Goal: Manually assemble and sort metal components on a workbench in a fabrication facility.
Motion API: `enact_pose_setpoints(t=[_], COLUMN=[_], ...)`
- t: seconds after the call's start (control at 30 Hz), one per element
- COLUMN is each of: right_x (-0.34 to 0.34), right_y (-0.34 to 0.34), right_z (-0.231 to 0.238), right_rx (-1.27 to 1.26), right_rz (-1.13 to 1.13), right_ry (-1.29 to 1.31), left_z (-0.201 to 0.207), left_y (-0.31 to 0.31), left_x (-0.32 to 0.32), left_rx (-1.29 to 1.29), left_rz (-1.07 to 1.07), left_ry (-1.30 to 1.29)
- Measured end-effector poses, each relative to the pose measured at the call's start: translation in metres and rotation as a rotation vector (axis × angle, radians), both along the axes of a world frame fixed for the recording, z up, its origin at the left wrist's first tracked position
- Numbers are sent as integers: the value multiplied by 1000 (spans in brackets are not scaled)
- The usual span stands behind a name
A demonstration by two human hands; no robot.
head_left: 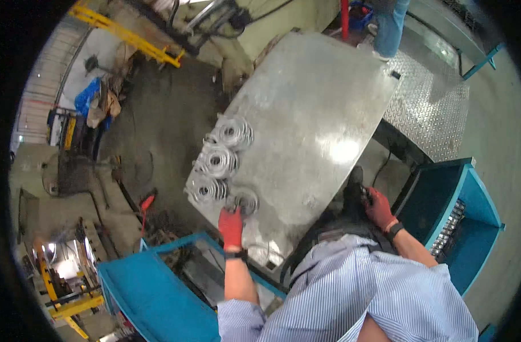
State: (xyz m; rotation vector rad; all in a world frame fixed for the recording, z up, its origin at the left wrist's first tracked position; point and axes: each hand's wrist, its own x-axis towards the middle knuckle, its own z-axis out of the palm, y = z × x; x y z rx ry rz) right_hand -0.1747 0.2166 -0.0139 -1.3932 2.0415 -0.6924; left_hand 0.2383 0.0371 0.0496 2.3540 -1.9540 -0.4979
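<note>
My left hand [231,226], in a red glove, reaches to the near left corner of a metal table [311,108]. Its fingers close on the rim of a round silvery metal part [248,200] with a ringed face. Just beyond it, three stacks of similar ringed parts line the table's left edge: a near stack [208,190], a middle stack [217,162] and a far stack [233,133]. My right hand [380,210], also gloved in red, is off the table's right side near my body. Its fingers are curled round something small and dark, too unclear to name.
To my right stands a blue bin [471,228] with a row of shiny metal parts [449,228]. A blue trough [158,290] lies at the lower left. Another person's leg [390,31] shows beyond the table, by a tread-plate platform [428,102]. Yellow-framed machinery [126,34] stands far left.
</note>
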Motion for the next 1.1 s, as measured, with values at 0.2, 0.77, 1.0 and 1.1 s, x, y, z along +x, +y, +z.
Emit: enact_pose_setpoints(t=[0.2, 0.77, 1.0, 1.1], right_x=[-19, -214, -244, -246], right_y=[-7, -62, -32, -22], right_z=[4, 3, -5, -2], right_rx=[-8, -68, 65, 83], right_rz=[-88, -439, -589, -629], right_ry=[-39, -105, -75, -48], left_z=[85, 305, 324, 307], left_y=[-29, -466, -558, -568], left_x=[-42, -375, -408, -430], left_rx=[-191, -812, -470, -347], left_rz=[-48, -536, -571, -562], left_ry=[56, -246, -662, -786])
